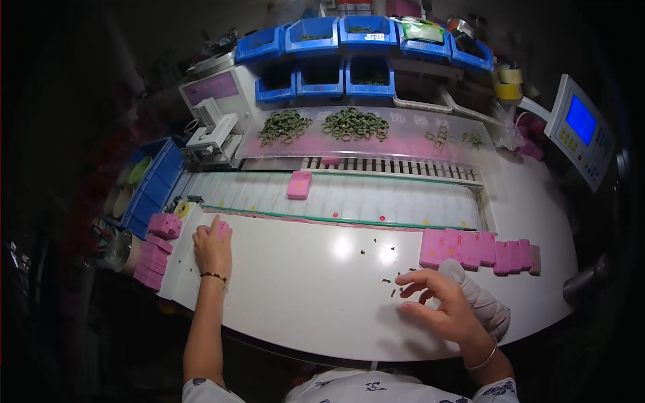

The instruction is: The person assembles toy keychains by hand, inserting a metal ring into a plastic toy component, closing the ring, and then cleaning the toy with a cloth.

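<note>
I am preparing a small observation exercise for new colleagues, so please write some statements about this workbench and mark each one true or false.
1. The left hand touches a pink block. True.
2. The right hand grips a pink block. False: the right hand is open, with nothing visible in it.
3. The screen at the right is lit blue. True.
4. The green rings all lie in one pile. False: there are two large piles, with a few rings apart at the right.
</note>
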The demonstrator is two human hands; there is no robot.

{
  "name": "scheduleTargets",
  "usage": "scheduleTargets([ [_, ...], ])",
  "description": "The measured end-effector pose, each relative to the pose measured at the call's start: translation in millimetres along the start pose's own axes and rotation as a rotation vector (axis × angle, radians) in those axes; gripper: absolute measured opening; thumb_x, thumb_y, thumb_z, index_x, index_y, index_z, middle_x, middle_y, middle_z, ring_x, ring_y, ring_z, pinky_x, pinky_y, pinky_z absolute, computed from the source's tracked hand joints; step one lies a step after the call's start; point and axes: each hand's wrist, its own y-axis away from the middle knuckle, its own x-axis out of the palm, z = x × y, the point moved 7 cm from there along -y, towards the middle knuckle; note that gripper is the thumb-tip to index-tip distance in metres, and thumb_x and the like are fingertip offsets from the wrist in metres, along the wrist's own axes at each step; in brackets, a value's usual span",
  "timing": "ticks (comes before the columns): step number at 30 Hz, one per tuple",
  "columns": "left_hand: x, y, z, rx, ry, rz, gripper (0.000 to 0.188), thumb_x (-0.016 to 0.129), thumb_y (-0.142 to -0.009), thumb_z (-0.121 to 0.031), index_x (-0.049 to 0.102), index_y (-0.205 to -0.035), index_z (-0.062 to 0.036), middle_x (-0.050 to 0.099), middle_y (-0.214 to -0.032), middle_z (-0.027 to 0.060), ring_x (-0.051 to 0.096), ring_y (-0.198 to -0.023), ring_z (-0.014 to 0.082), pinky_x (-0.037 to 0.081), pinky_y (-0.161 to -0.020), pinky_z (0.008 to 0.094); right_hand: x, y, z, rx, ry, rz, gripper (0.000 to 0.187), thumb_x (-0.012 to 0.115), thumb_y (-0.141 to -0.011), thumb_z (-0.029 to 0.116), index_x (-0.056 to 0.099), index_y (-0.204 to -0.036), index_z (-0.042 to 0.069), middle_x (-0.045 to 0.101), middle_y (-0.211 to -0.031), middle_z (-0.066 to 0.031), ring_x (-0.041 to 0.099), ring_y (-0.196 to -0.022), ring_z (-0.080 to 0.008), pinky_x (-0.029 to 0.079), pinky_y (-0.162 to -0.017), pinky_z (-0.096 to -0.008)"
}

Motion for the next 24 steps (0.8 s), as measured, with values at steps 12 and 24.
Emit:
scheduleTargets([
  [12,-61.8,154.2,-247.7,0.754,1.282,0.7,0.082,0.078,-0.075,-0.006,0.036,-0.146,-0.0045,0.041,-0.115,0.0079,0.051,-0.108,0.0181,0.048,-0.099,0.0338,17.4,-19.1,19.3,-0.191,0.019,-0.055,0.054,0.078,-0.079,0.024,0.051,-0.121,0.005,0.053,-0.11,-0.0082,0.056,-0.098,-0.0181,0.047,-0.074,-0.0282],
  [24,-62.0,140.7,-249.5,0.629,1.586,0.937,0.078,0.08,-0.077,-0.008,0.036,-0.141,-0.0025,0.052,-0.111,0.0067,0.05,-0.108,0.015,0.044,-0.098,0.0309,-8.6,-15.9,7.5,-0.2,-0.349,0.05,0.049,0.068,-0.086,0.002,0.048,-0.131,0.0,0.052,-0.128,-0.0119,0.052,-0.12,-0.0187,0.048,-0.097,-0.0318],
])
